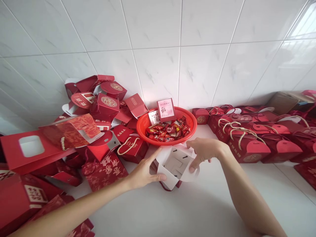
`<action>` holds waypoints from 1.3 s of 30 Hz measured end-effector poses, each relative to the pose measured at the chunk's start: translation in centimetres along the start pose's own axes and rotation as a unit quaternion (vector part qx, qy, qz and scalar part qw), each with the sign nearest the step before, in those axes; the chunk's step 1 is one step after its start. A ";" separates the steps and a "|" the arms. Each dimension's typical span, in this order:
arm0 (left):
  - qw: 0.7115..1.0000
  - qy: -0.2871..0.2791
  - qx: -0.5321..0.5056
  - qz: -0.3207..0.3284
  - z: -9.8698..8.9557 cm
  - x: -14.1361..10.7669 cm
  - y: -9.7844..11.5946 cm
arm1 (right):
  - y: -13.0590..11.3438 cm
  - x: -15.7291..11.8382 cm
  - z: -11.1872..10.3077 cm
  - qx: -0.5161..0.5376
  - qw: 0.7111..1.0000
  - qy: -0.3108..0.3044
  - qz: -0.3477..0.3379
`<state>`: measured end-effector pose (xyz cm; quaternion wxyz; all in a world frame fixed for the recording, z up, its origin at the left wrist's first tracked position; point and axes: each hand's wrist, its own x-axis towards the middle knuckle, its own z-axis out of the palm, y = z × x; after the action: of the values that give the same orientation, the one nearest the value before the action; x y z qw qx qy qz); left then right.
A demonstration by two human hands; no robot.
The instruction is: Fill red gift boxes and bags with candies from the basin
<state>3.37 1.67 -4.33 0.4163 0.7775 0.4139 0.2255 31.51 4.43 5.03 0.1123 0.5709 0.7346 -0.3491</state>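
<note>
Between my hands a small gift box (176,163) stands open at the top, its white inside facing me. Dark knobs, perhaps cord ends, stick out of its inner walls, and a dark red cord loop hangs at its lower left. My left hand (148,169) grips the left wall, thumb on the near flap and fingers behind. On the right side my right hand (203,151) holds the box, with its thumb on the flap there. Just beyond it, an orange-red plastic basket (139,133) holds wrapped candies (170,131) and two small printed cards.
Red gift boxes and bags (106,105) lie in a jumbled heap on the left. Along the right, closed red boxes (249,144) with rope handles stand in rows. A brown carton (283,100) is behind them. White tiled wall (158,72) bounds the back of the white tabletop (197,210).
</note>
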 end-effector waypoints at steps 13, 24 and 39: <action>0.999 -0.023 -0.035 -0.017 0.2 0.2 0.3 | -1.2 0.5 0.9 -0.062 0.994 0.078 0.035; 0.968 -0.067 0.243 -0.012 -2.9 -0.1 4.2 | -0.1 -1.4 0.3 -0.086 0.983 0.153 -0.048; 0.941 -0.138 0.276 -0.140 -7.8 14.9 3.1 | 1.5 4.3 -1.0 0.124 0.889 0.368 -0.245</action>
<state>7.60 16.70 2.66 0.2656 0.8195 0.5033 -0.0679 31.73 8.48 2.79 -0.3266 0.4699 0.7903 -0.2189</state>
